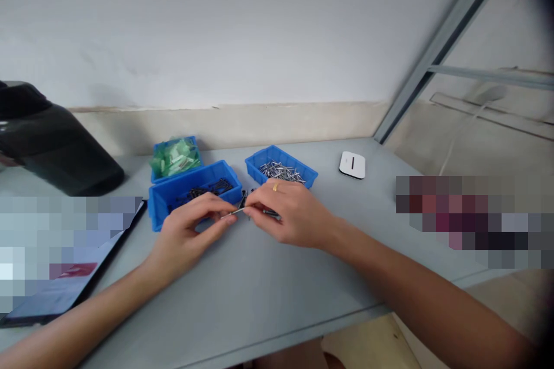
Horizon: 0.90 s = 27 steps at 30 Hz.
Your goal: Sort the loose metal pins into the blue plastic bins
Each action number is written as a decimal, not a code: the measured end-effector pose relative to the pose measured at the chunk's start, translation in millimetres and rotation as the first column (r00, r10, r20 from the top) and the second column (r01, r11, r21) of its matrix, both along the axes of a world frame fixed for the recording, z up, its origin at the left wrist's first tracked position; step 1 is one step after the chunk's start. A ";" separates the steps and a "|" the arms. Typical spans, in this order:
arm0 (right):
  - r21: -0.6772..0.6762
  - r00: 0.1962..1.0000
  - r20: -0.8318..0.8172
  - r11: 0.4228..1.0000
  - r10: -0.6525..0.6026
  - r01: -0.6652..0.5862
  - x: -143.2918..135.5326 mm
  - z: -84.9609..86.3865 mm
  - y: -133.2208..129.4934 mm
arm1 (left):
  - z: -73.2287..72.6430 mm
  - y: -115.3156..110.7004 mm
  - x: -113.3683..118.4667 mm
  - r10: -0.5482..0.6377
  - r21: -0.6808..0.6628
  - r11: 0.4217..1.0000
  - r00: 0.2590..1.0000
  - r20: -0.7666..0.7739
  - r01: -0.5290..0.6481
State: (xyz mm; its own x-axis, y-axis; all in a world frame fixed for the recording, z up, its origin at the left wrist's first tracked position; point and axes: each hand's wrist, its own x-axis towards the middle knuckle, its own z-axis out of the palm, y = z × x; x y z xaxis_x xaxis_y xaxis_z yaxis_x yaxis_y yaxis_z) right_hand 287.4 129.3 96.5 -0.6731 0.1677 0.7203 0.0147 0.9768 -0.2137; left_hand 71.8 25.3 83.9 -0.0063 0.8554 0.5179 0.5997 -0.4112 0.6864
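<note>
Between my two hands lies a thin metal pin (238,211), pinched at one end by my left hand (190,228) and at the other by my right hand (288,210), which wears a ring. Just behind my left hand is a long blue bin (161,193) holding small dark parts (212,187). A second blue bin (270,154) of silvery pins (281,171) stands behind my right hand. Some dark pieces (272,214) lie on the table partly hidden by my right fingers.
A blue bin (156,174) with green packets (175,157) stands at the back left. Further left are a dark bottle (69,150) and a tablet (82,277). A white box (352,165) sits right of the bins, near a metal frame (415,86). The grey table (242,288) meets the wall.
</note>
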 end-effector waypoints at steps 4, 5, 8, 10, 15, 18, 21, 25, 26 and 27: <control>0.054 0.998 -0.038 0.998 0.043 -0.041 -1.8 -2.9 -4.2 | -2.1 2.0 0.7 -0.085 -0.040 0.996 0.995 -0.048 0.083; 0.066 0.998 -0.039 0.997 0.053 -0.050 -2.7 -4.5 -5.2 | -2.5 2.2 0.9 -0.104 -0.050 0.994 0.993 -0.057 0.101; 0.099 0.997 -0.033 0.993 0.065 -0.062 -4.5 -8.5 -7.0 | -4.1 2.4 0.9 -0.152 -0.067 0.987 0.986 -0.072 0.147; 0.136 0.997 -0.032 0.989 0.070 -0.065 -5.1 -9.7 -7.3 | -4.4 2.3 0.6 -0.173 -0.077 0.983 0.982 -0.078 0.167; 0.244 0.993 -0.072 0.967 0.098 -0.077 -6.2 -12.0 -7.0 | -2.5 3.0 0.2 -0.211 -0.137 0.971 0.972 -0.103 0.196; 0.222 0.995 -0.017 0.971 0.093 -0.087 -6.8 -14.8 -6.0 | -5.4 4.0 -0.2 -0.211 -0.154 0.969 0.972 -0.103 0.194; 0.176 0.996 -0.017 0.980 0.093 -0.088 -7.2 -16.1 -4.7 | -8.9 4.8 -1.0 -0.199 -0.145 0.972 0.976 -0.086 0.185; 0.140 0.992 -0.070 0.985 0.107 -0.097 -6.3 -14.1 -3.6 | -4.3 4.9 -0.4 -0.178 -0.131 0.977 0.983 -0.054 0.170; 0.124 0.992 -0.065 0.988 0.104 -0.096 -5.7 -13.2 -3.4 | -1.8 4.6 0.1 -0.166 -0.124 0.979 0.985 -0.041 0.160; 0.103 0.994 -0.052 0.991 0.095 -0.090 -5.0 -12.2 -3.0 | 0.7 4.3 0.6 -0.149 -0.114 0.983 0.989 -0.025 0.145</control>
State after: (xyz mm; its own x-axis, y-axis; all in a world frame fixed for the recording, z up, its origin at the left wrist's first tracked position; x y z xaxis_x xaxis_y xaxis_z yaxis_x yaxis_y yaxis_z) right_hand 282.3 126.3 84.3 -0.6401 0.0318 0.7676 -0.0861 0.9899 -0.1129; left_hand 72.4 29.6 84.6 0.1395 0.8979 0.4174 0.5616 -0.4189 0.7135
